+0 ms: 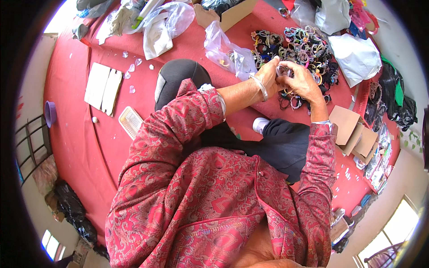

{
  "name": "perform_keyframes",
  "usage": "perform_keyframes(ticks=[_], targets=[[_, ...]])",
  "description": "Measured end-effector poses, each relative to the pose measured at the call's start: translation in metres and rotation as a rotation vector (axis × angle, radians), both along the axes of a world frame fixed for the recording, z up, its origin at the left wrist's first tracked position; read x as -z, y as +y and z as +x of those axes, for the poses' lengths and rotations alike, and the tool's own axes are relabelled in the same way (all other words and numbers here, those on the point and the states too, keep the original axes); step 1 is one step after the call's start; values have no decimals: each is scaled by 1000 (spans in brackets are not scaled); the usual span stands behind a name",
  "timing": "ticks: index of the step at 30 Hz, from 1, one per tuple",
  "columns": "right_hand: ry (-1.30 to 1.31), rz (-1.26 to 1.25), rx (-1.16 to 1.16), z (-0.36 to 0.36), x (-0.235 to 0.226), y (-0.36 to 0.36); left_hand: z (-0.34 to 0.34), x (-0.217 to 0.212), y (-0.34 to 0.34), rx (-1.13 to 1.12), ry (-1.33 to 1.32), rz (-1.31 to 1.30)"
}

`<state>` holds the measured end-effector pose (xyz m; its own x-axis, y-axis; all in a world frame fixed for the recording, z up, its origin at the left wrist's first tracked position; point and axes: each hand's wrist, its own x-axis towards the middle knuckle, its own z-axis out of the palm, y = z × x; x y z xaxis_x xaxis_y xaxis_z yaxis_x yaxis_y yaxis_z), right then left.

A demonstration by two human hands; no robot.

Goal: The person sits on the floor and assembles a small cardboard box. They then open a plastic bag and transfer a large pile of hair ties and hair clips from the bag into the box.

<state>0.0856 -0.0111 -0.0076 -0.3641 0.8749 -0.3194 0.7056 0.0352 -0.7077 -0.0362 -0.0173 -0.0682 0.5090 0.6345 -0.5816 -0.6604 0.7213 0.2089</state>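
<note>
Both hands meet in front of me, just over the near left edge of a heap of hair ties (308,50). The heap mixes black, white and coloured loops, some with small charms. My left hand (267,79), a silver bangle at its wrist, is closed with its fingers pointing up. My right hand (304,84) curls in from the right, fingers bent and closed. Between them is a small pale loop (283,70) that looks like a hair tie; the fingers cover much of it. A thin clear plastic bag (225,49) lies to the left of the heap.
A red cloth (73,143) covers the floor. White bags (355,58) lie beyond the heap at right, and an open cardboard box (230,15) stands at the far side. Cardboard boxes (353,131) sit at right. A flattened white carton (103,88) and white basket (130,122) lie at left.
</note>
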Motion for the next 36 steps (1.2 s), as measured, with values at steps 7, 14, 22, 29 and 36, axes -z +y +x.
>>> perform_keyframes(ticks=[7, 14, 22, 29, 36], targets=[[402, -110, 405, 13, 22, 27, -23, -35, 4, 65, 249, 106], [1082, -321, 525, -21, 5, 46, -80, -34, 45, -109, 198, 372], [1633, -648, 494, -81, 42, 52, -144, -38, 75, -254, 451, 554], [1670, -740, 455, -91, 69, 37, -153, -10, 73, 213, 2280, 919], [1475, -803, 719, -131, 95, 13, -172, 43, 81, 650, 2086, 530]])
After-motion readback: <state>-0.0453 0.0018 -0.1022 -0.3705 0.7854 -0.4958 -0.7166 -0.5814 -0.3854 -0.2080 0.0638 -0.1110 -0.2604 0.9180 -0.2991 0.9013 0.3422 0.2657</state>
